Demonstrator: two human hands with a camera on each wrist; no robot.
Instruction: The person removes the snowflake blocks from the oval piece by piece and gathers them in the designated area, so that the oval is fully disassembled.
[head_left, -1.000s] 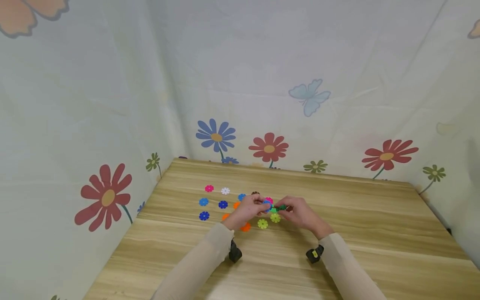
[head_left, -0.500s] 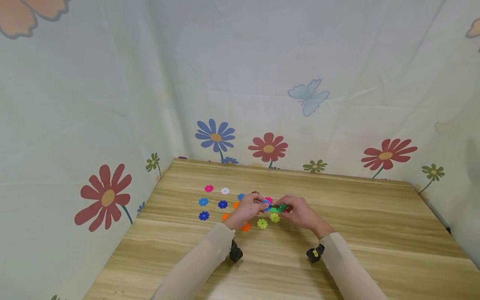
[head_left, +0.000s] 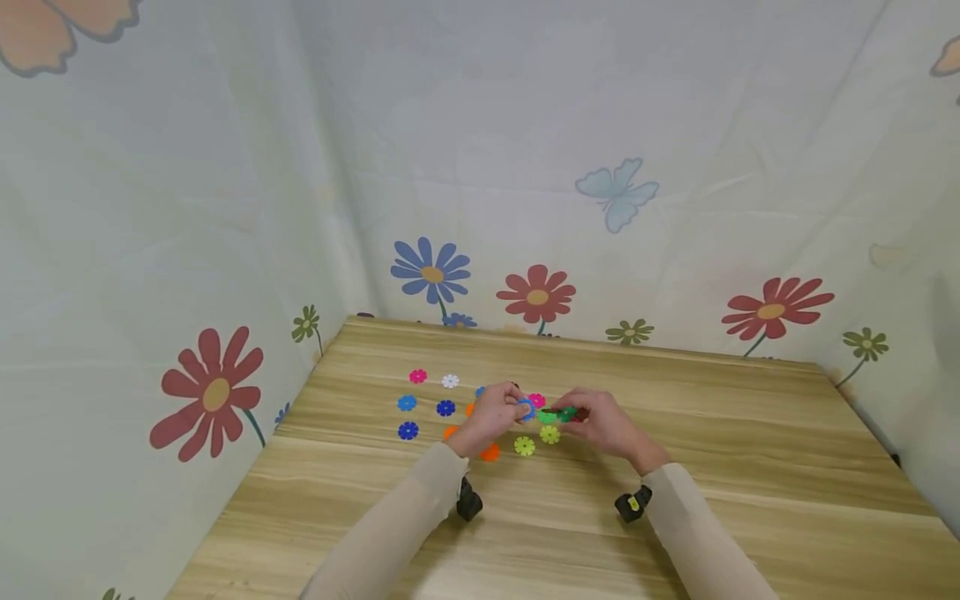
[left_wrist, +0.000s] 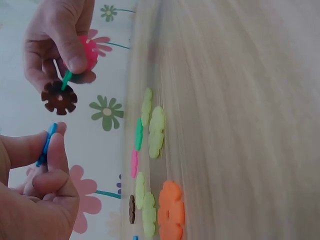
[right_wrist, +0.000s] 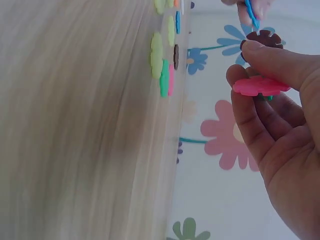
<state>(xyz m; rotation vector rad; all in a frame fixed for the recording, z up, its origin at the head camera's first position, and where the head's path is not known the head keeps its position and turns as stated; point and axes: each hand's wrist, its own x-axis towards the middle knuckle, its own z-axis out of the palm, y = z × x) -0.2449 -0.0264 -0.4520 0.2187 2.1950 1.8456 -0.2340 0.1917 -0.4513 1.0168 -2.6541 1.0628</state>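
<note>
Between thumb and fingers, my left hand (head_left: 489,414) pinches a blue snowflake disc (left_wrist: 46,146), seen nearly edge-on in the left wrist view. My right hand (head_left: 606,427) grips a cluster of joined discs. In it a pink disc (right_wrist: 257,86) lies by the fingers, a green disc (left_wrist: 66,78) sits in the middle, and a brown disc (left_wrist: 54,104) sticks out toward the left hand. A small gap separates the blue disc from the brown one. My fingers partly cover the cluster. Both hands are raised above the table.
On the wooden table (head_left: 720,467) several loose discs lie flat. Among them are a white disc (head_left: 450,381), a dark blue disc (head_left: 408,431), an orange disc (left_wrist: 171,212) and a yellow-green disc (head_left: 524,446). A flower-printed curtain (head_left: 480,167) rises behind the table.
My left hand has drawn slightly left with the blue disc, widening the gap to the right hand's cluster. That cluster has turned a little, and more of its reddish-pink part shows.
</note>
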